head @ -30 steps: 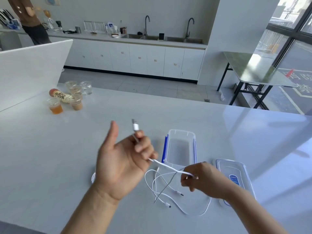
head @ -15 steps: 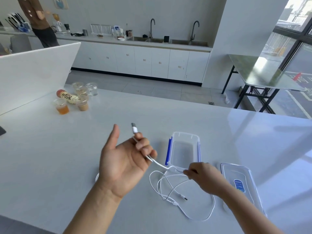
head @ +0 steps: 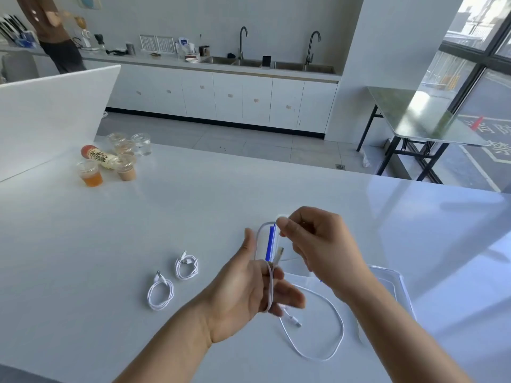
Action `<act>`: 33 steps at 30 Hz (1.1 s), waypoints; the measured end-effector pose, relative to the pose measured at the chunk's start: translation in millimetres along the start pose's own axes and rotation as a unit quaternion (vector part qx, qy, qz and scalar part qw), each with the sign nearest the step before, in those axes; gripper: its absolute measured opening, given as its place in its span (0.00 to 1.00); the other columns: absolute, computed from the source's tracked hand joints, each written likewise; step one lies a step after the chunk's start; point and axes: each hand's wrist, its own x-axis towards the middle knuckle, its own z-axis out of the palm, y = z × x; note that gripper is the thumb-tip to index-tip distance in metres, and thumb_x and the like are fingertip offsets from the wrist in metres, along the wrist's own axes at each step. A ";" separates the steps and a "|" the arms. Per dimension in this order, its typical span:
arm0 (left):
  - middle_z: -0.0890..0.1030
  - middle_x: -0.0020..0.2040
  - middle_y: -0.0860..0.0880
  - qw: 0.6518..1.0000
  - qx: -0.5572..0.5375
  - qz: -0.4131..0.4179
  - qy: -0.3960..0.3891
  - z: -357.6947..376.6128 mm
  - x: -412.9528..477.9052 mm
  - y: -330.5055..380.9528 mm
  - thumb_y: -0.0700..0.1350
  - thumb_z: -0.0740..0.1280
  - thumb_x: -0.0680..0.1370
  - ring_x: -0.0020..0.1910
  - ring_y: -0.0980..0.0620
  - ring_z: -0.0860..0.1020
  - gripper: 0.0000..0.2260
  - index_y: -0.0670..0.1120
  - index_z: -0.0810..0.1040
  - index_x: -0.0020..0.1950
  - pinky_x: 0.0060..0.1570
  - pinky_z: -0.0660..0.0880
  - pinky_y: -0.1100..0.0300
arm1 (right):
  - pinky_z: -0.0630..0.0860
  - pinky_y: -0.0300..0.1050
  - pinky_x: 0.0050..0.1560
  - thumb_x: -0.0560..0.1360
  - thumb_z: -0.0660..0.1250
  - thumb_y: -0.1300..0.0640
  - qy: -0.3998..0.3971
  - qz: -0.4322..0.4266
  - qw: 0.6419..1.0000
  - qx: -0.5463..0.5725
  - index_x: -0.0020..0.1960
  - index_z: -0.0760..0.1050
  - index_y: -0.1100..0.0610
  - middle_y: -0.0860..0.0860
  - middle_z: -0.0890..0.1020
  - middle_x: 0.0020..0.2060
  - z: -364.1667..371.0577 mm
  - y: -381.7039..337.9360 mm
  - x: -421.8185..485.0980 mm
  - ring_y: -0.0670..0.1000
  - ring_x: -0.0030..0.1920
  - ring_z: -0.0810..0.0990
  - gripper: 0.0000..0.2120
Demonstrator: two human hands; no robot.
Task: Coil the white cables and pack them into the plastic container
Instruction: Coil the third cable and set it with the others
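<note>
My left hand (head: 250, 294) is palm up with a white cable (head: 336, 319) looped once around its fingers. My right hand (head: 318, 247) is raised above it, pinching the same cable near the top of a loop. The rest of that cable trails in a wide loop on the table in front of me. Two coiled white cables (head: 160, 294) (head: 187, 268) lie on the table to the left of my hands. The clear plastic container (head: 272, 244) with a blue clip stands behind my hands, mostly hidden by them. Its lid (head: 398, 286) lies to the right.
Several small plastic cups (head: 91, 174) and a lying bottle (head: 98, 156) sit at the table's far left, by a white partition (head: 52, 106). A person (head: 52, 31) stands at the kitchen counter in the far background. A folding table (head: 414, 117) stands at the right.
My right hand has risen from the table to above my left hand, wrapping the cable around my left fingers. The camera has tilted so that two coiled cables at left now show.
</note>
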 end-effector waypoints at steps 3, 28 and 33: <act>0.81 0.51 0.34 0.986 -0.149 0.070 0.017 -1.9 3.6 2.2 0.74 0.51 0.73 0.52 0.37 0.82 0.37 0.40 0.72 0.52 0.57 0.73 0.45 | 0.62 0.38 0.28 0.76 0.71 0.53 -0.018 -0.052 0.997 -0.047 0.32 0.75 0.51 0.45 0.69 0.23 -1.6 -0.6 -29.4 0.44 0.26 0.64 0.15; 0.80 0.51 0.28 0.984 -0.041 0.052 -0.168 20.8 -7.2 17.4 0.77 0.45 0.72 0.52 0.32 0.80 0.45 0.36 0.75 0.53 0.48 0.73 0.47 | 0.70 0.41 0.26 0.76 0.70 0.61 -0.208 0.082 0.975 0.004 0.34 0.78 0.55 0.52 0.72 0.25 -27.6 50.6 15.9 0.50 0.24 0.69 0.12; 0.79 0.57 0.26 0.982 0.155 -0.026 -0.106 19.2 -2.8 9.7 0.78 0.42 0.69 0.58 0.29 0.78 0.50 0.35 0.74 0.59 0.49 0.71 0.47 | 0.70 0.40 0.26 0.74 0.71 0.60 -0.252 0.063 0.966 -0.016 0.35 0.77 0.59 0.51 0.71 0.26 -16.8 10.4 20.7 0.51 0.27 0.69 0.10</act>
